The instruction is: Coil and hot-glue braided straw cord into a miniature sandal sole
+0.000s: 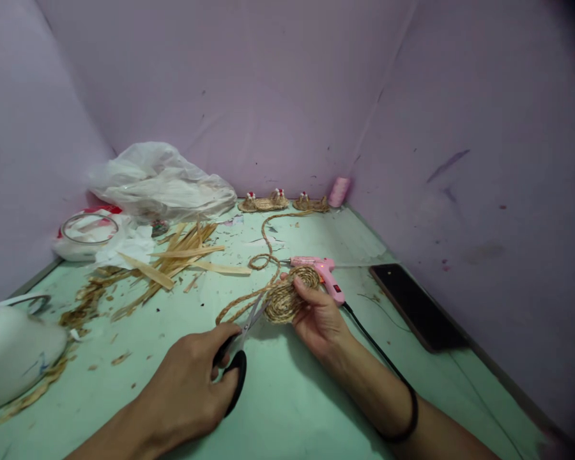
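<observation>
My left hand [191,377] grips black-handled scissors [243,332], with fingers through the handle loops and the blades parted. The blades point at the edge of a coiled braided-straw piece [287,300]. My right hand [319,313] pinches that coil, its thumb on top and the other fingers mostly hidden beneath. From the coil's left side a braided straw cord [239,300] loops over the table and runs towards the back. Whether the blades touch the cord I cannot tell. Just behind the coil lies a pink glue gun [323,268], its black cable passing under my right forearm.
Loose straw strips [186,255] and scraps cover the left of the green table [287,396]. A plastic bag [158,182], small straw slippers [263,203] and a pink thread spool [339,191] stand at the back. A phone [414,306] lies right; a white rounded appliance [19,358] sits left.
</observation>
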Tool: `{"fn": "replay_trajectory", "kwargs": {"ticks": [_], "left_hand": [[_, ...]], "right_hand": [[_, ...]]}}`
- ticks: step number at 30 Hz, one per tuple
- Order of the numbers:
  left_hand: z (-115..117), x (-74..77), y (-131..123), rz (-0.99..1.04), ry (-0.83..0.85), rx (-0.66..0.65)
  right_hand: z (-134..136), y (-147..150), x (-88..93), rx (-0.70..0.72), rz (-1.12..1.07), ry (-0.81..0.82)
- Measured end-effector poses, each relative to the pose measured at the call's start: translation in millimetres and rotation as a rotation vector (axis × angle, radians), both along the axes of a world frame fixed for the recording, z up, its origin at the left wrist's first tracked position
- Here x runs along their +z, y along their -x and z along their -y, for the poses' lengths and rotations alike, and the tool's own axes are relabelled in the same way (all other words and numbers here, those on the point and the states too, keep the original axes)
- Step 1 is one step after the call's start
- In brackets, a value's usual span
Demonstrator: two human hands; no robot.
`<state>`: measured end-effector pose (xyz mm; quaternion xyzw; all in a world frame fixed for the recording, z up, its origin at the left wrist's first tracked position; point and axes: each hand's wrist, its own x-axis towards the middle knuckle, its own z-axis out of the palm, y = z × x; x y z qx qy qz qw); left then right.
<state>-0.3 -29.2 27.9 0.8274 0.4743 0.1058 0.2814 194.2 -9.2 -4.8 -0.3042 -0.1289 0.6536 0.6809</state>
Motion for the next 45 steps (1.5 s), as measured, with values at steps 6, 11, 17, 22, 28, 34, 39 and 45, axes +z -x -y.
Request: {"fn": "replay_trajectory", "kwargs": {"ticks": [6,11,17,22,28,34,39,45], "left_hand": [[-2.9,-4.4,-3.1,0.046,-0.06,-0.008],[-5.3,-6.0,-3.8,0.103,-0.057,-0.012],[-6.6,-7.0,-5.5,0.141,-0.076,-0.02],[-7.8,-7.5,-6.2,0.159,-0.079,-0.049],[-8.9,-8.1,-4.5,0.168,-0.016,-0.077],[-10.5,-10.8,-3.2,0.184,0.024,-0.077],[-9.8,-10.5,-3.4,0.213,0.084,-0.092],[-10.9,-11.7,-3.3,0.242,0.119,-0.092]], "right_hand": [[4.6,6.1,-1.4,0.047,-0.007,0.076],[6.5,8.8,-3.8,0.063,0.002,0.064],[7.7,13.0,-6.2,0.093,0.041,0.03],[7.7,14.2,-5.4,0.08,0.037,0.049],[7.6,13.3,-2.5,0.073,0.03,0.049],[7.8,13.3,-3.5,0.076,0.006,0.052],[7.6,13.8,-3.4,0.073,-0.001,0.06],[7.2,14.5,-1.6,0.063,0.008,0.071]]}}
